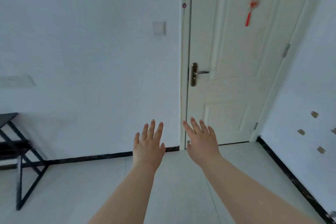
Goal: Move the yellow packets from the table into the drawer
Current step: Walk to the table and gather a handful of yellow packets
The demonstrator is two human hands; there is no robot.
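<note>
Both my arms reach forward over the pale tiled floor. My left hand (148,145) is held out flat with its fingers straight and spread, holding nothing. My right hand (201,139) is beside it, also flat with spread fingers and empty. No yellow packets and no drawer are in view. At the far left edge only the corner of a black table (9,119) with a crossed metal frame shows.
A white wall (91,60) faces me, with a light switch (159,27). A closed white door (236,60) with a metal handle (200,73) stands ahead on the right. A black skirting strip (91,157) runs along the floor.
</note>
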